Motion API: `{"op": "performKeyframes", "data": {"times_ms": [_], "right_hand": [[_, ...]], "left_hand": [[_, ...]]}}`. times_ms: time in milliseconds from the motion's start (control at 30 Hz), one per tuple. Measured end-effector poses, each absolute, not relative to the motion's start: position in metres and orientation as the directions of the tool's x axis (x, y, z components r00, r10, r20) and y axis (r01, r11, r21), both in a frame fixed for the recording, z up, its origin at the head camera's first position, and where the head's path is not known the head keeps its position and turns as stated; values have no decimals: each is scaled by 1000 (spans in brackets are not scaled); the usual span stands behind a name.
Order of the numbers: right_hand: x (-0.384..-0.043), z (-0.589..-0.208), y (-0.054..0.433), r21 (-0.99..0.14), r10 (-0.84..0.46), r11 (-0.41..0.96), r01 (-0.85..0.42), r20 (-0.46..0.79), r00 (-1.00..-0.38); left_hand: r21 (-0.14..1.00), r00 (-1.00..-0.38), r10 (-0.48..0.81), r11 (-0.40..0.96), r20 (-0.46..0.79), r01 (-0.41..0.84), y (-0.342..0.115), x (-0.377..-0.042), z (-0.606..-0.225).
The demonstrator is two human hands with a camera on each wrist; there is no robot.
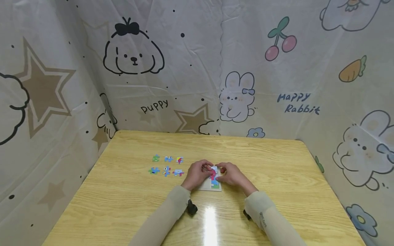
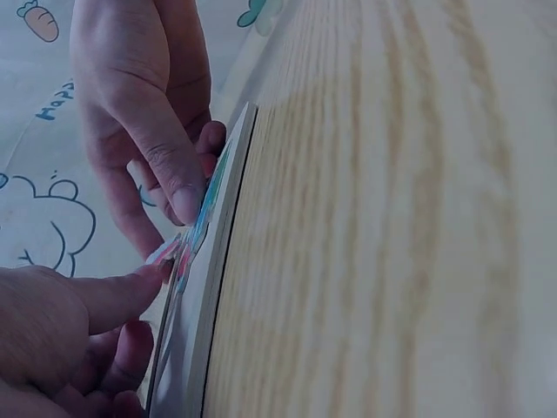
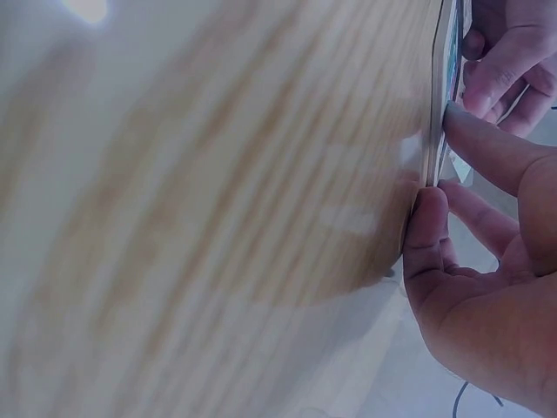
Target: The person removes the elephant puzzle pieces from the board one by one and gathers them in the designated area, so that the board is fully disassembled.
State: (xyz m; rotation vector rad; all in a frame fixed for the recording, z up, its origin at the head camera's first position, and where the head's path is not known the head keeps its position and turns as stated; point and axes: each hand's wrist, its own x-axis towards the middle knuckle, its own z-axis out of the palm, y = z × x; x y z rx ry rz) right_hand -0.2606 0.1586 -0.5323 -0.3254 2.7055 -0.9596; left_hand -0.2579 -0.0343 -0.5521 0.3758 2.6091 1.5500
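Facing star-printed cloth (image 1: 46,90) at the frame's left, working over a glossy wooden table (image 1: 123,208) filling the lower half. Seeing six puzzle pieces (image 1: 168,159) left of centre. Pinching a small piece (image 2: 164,252) in the nearly closed left hand (image 1: 197,174) over the central puzzle board (image 1: 205,186). Gripping its right edge with the half-closed right hand (image 1: 233,175). Seeing rabbit-printed cloth (image 1: 369,150) at right.

A wood-grained table (image 1: 277,164) spreads beneath the fingers (image 2: 122,200). Pale fabric (image 1: 191,82) hangs beyond them, printed with a puppy (image 1: 133,59) to their left, a rabbit (image 1: 237,100) slightly right of them and cherries (image 1: 289,43) farther right.
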Motion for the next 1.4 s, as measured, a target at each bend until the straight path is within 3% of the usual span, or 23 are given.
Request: {"op": "performKeyframes", "data": {"times_ms": [433, 1400], "right_hand": [[-260, -532, 159, -643, -290, 756, -118, -169, -942], [-258, -533, 157, -663, -281, 743, -94, -181, -942]], "left_hand": [[893, -943, 330, 408, 50, 190, -46, -256, -551], [882, -951, 304, 429, 63, 196, -97, -243, -535]]}}
